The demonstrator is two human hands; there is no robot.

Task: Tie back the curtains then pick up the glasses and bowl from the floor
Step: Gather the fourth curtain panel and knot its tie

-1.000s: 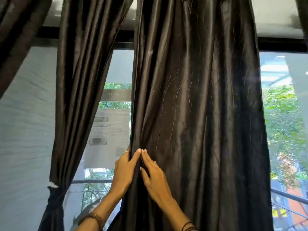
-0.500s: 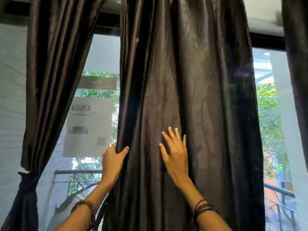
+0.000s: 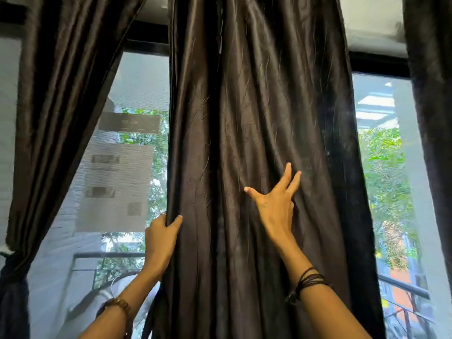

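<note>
Nearest the camera, two bare forearms are reaching up from the bottom edge, the left one wearing a brown beaded bracelet (image 3: 118,305) and the right one wearing a bundle of dark cord bands (image 3: 308,282). The left hand (image 3: 160,238) is gripping the left edge of the middle curtain (image 3: 259,118), its thumb lying on the front of the cloth and its fingers curling out of sight behind the edge. The right hand (image 3: 276,204) is lying against the front of the same curtain further to the right and higher, its fingers straight and spread wide, thumb pointing out to the left, holding nothing. This dark, shiny, creased curtain is hanging loose down the middle of the view, covering the centre of the window (image 3: 137,167). To the left, a second dark curtain (image 3: 61,106) is sweeping down and away toward a tie (image 3: 7,250) at the left edge, where it is already gathered. A strip of another dark curtain is showing at the far right edge. Behind the glass, a railing, green foliage and buildings are showing in daylight.
</note>
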